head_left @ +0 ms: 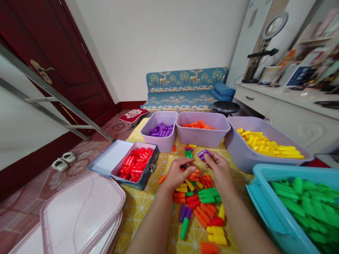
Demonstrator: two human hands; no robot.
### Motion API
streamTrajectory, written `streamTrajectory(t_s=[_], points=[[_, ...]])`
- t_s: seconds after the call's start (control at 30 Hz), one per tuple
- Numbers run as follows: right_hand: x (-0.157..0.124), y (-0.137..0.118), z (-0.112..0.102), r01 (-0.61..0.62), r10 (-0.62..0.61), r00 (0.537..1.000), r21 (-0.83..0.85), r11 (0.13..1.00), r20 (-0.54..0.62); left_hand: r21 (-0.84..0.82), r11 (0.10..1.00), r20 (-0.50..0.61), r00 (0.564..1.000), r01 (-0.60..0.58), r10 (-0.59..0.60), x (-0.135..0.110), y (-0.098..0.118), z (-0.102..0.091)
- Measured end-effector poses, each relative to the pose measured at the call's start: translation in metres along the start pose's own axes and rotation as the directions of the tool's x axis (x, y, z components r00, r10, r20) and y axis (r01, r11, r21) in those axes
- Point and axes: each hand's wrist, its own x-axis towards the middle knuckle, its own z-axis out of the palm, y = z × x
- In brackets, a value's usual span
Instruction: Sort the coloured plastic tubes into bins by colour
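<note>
My right hand (218,169) pinches a purple plastic piece (203,154), shaped like a short double tube, between thumb and fingertips above the table. To its left, my left hand (178,173) hovers at the loose pile with fingers bent and a gap between thumb and forefinger. Below and between the hands lie mixed plastic pieces: green ones (209,194), orange ones (201,216), a yellow one (216,234), purple ones (185,212) and red ones (193,202). What lies under my left palm is hidden.
Sorted pieces fill a purple-piece bin (159,143), an orange-piece bin (202,137), a yellow-piece bin (239,155), a turquoise bin (267,208) of green pieces and a hinged box (144,183) of red ones. Pale lids (82,211) lie at left. A ladder (57,95) leans beyond.
</note>
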Motion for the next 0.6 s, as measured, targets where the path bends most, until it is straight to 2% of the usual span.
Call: streamTrajectory(t_s=[0.17,0.3,0.4,0.5,0.6], points=[[-0.006,0.001,0.012,-0.046,0.05,0.987,-0.029,0.998,0.152,-0.078,0.996,-0.112,0.992,0.047,-0.055,0.0,0.004,-0.002],[-0.007,0.004,0.017,-0.096,0.092,0.973,0.009,0.995,0.211,-0.092,0.995,-0.183,0.982,0.024,-0.041,0.001,-0.001,0.001],[-0.007,0.005,0.018,-0.076,0.068,0.974,0.029,0.997,0.217,-0.194,0.981,-0.237,0.97,0.007,-0.053,0.002,-0.004,0.003],[-0.006,0.005,0.018,-0.072,0.068,0.983,0.019,0.997,0.173,-0.323,0.946,-0.365,0.924,-0.012,-0.112,0.008,0.003,-0.002],[-0.005,0.006,0.016,-0.096,0.095,0.987,0.004,0.995,0.13,-0.391,0.919,-0.517,0.84,-0.056,-0.168,0.017,0.02,-0.019]])
